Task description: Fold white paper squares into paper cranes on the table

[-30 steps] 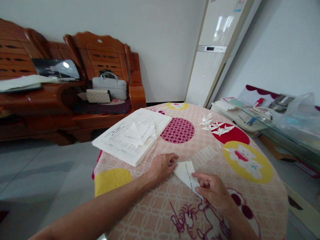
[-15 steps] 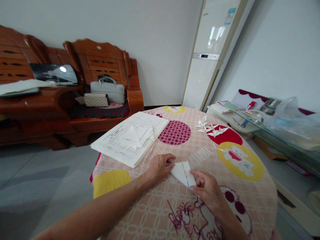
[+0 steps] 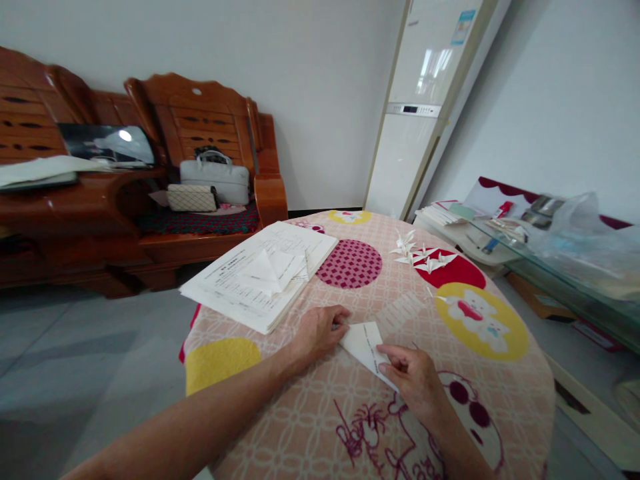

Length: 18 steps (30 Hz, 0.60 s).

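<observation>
One folded paper (image 3: 364, 341) on tabletop (image 3: 300, 427), nearer near edge than far. Left hand (image 3: 321, 331) pinches its left corner; right hand (image 3: 413, 375) grips its right edge, thumb and fingers. Several paper cranes (image 3: 434, 262) toward far right edge, overlapping, count unclear. One paper stack (image 3: 223, 283), left edge. Containers: one plastic bag (image 3: 575, 233), contents blurred; one gray handbag (image 3: 227, 185), one quilted purse (image 3: 191, 198), insides hidden.

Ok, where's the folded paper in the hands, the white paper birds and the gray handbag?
folded paper (image 3: 361, 343): head view, its flat upper face
white paper birds (image 3: 435, 263): head view, one bird's body
gray handbag (image 3: 227, 181): head view, its front, below the handle
</observation>
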Each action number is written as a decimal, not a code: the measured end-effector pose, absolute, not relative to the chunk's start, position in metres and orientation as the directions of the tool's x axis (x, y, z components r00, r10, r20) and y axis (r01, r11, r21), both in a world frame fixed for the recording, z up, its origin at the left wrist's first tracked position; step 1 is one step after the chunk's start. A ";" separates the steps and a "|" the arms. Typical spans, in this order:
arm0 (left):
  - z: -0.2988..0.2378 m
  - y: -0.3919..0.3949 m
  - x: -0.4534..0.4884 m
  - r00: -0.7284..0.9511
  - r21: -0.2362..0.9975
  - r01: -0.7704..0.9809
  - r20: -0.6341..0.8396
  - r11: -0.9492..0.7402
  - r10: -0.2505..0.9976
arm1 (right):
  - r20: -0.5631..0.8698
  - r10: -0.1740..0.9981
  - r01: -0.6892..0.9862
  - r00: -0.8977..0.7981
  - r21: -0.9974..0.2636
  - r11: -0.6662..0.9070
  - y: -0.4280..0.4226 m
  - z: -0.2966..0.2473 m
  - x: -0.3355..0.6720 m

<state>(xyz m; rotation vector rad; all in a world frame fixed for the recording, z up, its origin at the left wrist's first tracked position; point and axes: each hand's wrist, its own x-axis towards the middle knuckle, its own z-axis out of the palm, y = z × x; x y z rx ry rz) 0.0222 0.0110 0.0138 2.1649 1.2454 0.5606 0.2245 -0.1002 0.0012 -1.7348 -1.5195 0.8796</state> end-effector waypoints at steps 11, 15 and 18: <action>0.008 0.013 0.023 0.493 0.641 0.637 0.089 -0.428 0.866 | -0.086 0.986 0.515 0.142 -0.845 -0.148 -0.098 0.001 0.225; 0.007 0.013 0.023 0.497 0.628 0.634 0.116 -0.451 0.860 | -0.101 0.983 0.507 0.156 -0.846 -0.167 -0.098 0.000 0.225; 0.006 0.013 0.023 0.498 0.631 0.630 0.120 -0.453 0.859 | -0.097 0.981 0.508 0.166 -0.845 -0.169 -0.097 -0.001 0.225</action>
